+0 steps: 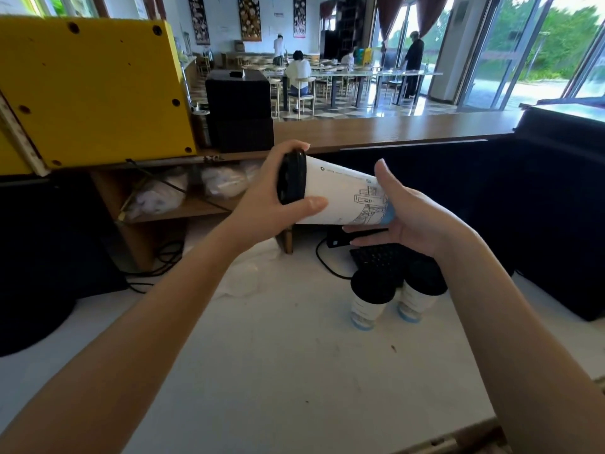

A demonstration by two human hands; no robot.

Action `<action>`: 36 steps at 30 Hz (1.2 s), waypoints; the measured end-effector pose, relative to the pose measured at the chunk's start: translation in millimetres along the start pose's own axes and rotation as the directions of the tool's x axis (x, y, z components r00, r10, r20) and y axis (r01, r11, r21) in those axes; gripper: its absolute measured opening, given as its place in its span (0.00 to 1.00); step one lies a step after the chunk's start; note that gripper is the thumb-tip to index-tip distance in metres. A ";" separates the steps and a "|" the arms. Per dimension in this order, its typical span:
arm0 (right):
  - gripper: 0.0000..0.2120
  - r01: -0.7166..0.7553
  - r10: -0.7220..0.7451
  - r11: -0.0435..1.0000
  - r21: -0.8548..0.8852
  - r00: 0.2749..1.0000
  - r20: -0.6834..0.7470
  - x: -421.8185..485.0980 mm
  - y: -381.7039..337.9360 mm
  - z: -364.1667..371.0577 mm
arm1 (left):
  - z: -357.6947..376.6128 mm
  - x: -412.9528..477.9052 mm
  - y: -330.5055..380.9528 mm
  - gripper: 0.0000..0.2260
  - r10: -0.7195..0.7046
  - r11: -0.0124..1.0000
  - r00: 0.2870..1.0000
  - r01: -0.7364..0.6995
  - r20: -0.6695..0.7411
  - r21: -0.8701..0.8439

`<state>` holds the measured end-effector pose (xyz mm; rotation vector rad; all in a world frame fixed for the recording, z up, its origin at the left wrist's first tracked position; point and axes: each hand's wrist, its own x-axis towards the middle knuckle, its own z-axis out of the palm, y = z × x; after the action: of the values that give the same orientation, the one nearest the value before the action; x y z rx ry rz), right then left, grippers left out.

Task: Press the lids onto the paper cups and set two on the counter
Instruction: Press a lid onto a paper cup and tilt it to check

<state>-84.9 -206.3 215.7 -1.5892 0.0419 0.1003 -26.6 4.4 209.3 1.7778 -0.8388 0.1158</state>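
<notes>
A white paper cup point(340, 194) with a line drawing and a blue base lies on its side in the air between my hands. Its black lid point(290, 176) faces left. My left hand point(262, 204) curls around the lid end, thumb along the cup's underside. My right hand point(409, 214) cups the base end, thumb up behind it and fingers under it. Two more lidded cups, one point(370, 298) on the left and one point(422, 291) on the right, stand upright side by side on the white counter point(278, 362).
A black keyboard point(383, 257) and cables lie behind the standing cups. A yellow machine point(88, 90) sits at the upper left above a wooden shelf point(183, 208) with plastic bags. A long wooden bar top point(393, 127) runs across the back. Dark equipment point(566, 208) fills the right side.
</notes>
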 end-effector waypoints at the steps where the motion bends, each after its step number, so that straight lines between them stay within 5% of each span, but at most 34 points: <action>1: 0.25 0.016 -0.016 1.000 -0.020 1.000 -0.010 0.2 1.1 1.3 | -1.7 -0.3 -0.3 0.30 0.055 0.997 0.998 -0.055 0.017 0.049; 5: 0.16 0.143 -0.138 0.988 0.064 0.988 -0.073 1.0 3.6 3.3 | -5.8 0.5 -7.1 0.33 0.135 0.990 0.990 -0.137 0.039 0.044; 10: 0.13 0.261 -0.252 0.963 0.069 0.961 -0.118 2.7 11.6 3.1 | -10.5 4.6 -15.0 0.39 0.016 0.999 0.987 -0.009 0.158 -0.042; 14: 0.22 0.358 -0.355 0.933 0.016 0.929 -0.102 1.3 11.3 1.7 | -11.5 8.8 -20.8 0.33 -0.246 0.843 0.947 0.315 0.207 -0.437; 17: 0.22 0.450 -0.455 0.890 -0.075 0.888 -0.071 -3.0 6.3 -0.9 | -10.9 8.1 -25.4 0.25 -0.315 0.712 0.882 0.464 0.351 -0.527; 22: 0.26 0.501 -0.512 0.838 -0.215 0.859 0.009 -7.1 4.5 -3.6 | -5.5 12.1 -16.0 0.09 -0.420 0.667 0.866 0.498 0.272 -0.554; 24: 0.29 0.496 -0.502 0.847 -0.191 0.865 0.019 -5.5 5.3 -5.0 | -3.3 13.8 -15.4 0.14 -0.409 0.694 0.886 0.458 0.220 -0.555; 26: 0.35 0.460 -0.461 0.883 -0.094 0.887 0.012 -0.1 9.1 -7.7 | -1.3 13.4 -16.9 0.20 -0.360 0.753 0.922 0.378 0.145 -0.538; 29: 0.46 0.327 -0.343 0.902 0.283 0.939 0.008 14.8 23.2 -7.2 | 1.9 11.3 -19.5 0.24 -0.286 0.825 0.957 0.273 0.050 -0.494; 33: 0.38 0.230 -0.309 0.692 0.684 0.951 -0.008 33.4 42.2 14.2 | 13.4 5.7 -15.8 0.29 -0.145 0.925 0.986 0.105 -0.084 -0.364; 36: 0.38 0.237 -0.303 0.530 0.814 0.950 -0.079 44.3 43.7 25.3 | 22.8 2.7 -17.5 0.33 -0.088 0.951 0.989 0.047 -0.122 -0.304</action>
<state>-45.7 -180.3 167.8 -0.6178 -0.2002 -0.1049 -21.6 -14.3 187.9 1.4919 -0.6594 0.0587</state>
